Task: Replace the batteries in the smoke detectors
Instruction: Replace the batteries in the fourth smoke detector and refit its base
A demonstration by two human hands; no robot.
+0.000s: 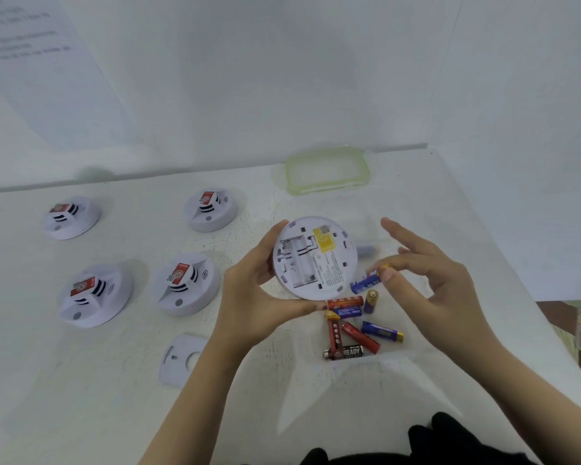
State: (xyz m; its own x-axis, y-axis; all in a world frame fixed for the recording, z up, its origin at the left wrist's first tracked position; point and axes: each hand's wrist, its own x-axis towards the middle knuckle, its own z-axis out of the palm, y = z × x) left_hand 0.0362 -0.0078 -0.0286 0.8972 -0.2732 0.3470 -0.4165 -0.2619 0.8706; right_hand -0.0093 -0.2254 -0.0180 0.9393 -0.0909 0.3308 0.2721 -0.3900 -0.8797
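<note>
Closest to the camera there's just a bit of dark clothing (423, 441) at 6 o'clock, with both forearms reaching up from it over the white table (450, 203). Taking the held unit as the clock centre: at about 7 o'clock a white mounting plate (182, 359) lies flat, I'd guess off the back of this one and parked out of the way. Straight down at 6 the loose batteries (353, 330) are in a messy pile of red, blue and one black, close by so the next cell is an easy reach. The left hand (259, 297) grips the smoke detector (316, 258) off the table, thumb curled under its lower rim and fingers wrapped over the upper left edge, underside tilted toward the camera so the battery bay faces up. The bay looks empty as far as I can tell. At 3 to 4 o'clock the right hand (430, 280) pinches a blue battery (366, 281) by one end between thumb and forefinger, the other fingers spread loose, the cell just beside the rim and not in yet. My read: loading the first fresh cell, so watch polarity. Out at 9 to 10 o'clock four other detectors (187, 283) sit face up in two rows, presumably waiting. At 12 a green-rimmed lid (327, 169) lies near the wall, and at 10 to 11 o'clock a printed sheet (31, 62) hangs there, too blurry to read.
</note>
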